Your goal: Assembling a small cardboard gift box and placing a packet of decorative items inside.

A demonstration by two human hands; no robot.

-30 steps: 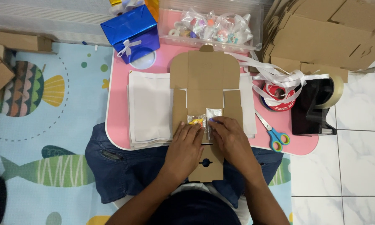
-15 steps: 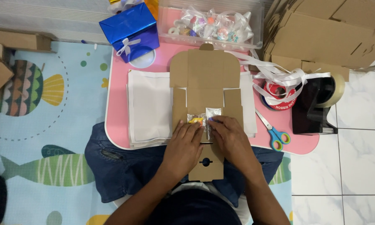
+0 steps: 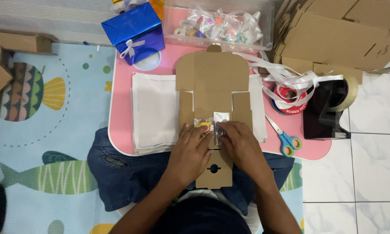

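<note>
A flat, unfolded brown cardboard box (image 3: 213, 82) lies on the pink table (image 3: 121, 108), its lower flap hanging over my lap. At its middle lies a small clear plastic packet with a colourful item inside (image 3: 209, 123). My left hand (image 3: 190, 151) and my right hand (image 3: 240, 145) both rest on the box, fingertips pressing on the packet from either side.
A stack of white sheets (image 3: 154, 110) lies under the box. A blue gift box (image 3: 134, 32) and a clear tub of small wrapped items (image 3: 219, 21) stand at the back. White ribbon and a red spool (image 3: 290, 93), scissors (image 3: 284, 136), a black tape dispenser (image 3: 329, 108) and stacked cardboard (image 3: 342, 34) are at right.
Both hands stay on the packet at the box's middle; only the fingers shift slightly.
</note>
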